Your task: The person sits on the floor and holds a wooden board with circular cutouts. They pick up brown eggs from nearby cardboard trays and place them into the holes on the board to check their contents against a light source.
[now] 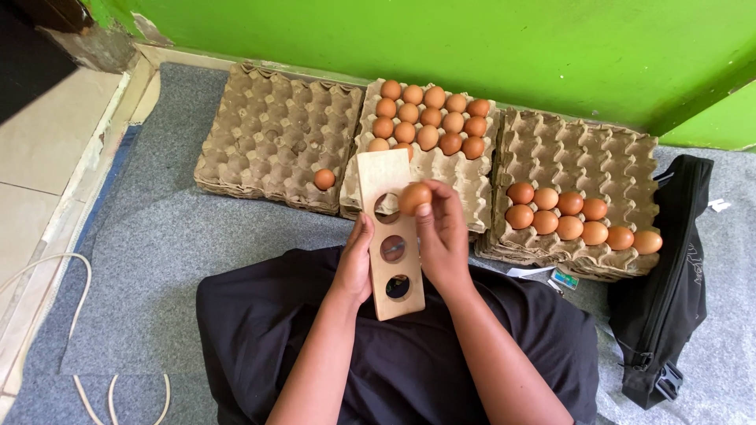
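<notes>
Left hand (356, 264) grip clasped on edge of wooden board with three round holes (391, 236), held over lap. Right hand (442, 236) fingertips pinch brown egg (414, 198) at top hole. Egg trays (276, 138) on the floor ahead.

Wooden egg-sizing board (391, 236): pale, flat, rectangular, three round holes in a row, held upright-tilted above dark-clothed lap. Brown egg (414, 198): smooth, whole, pinched at topmost hole, touching board.
</notes>
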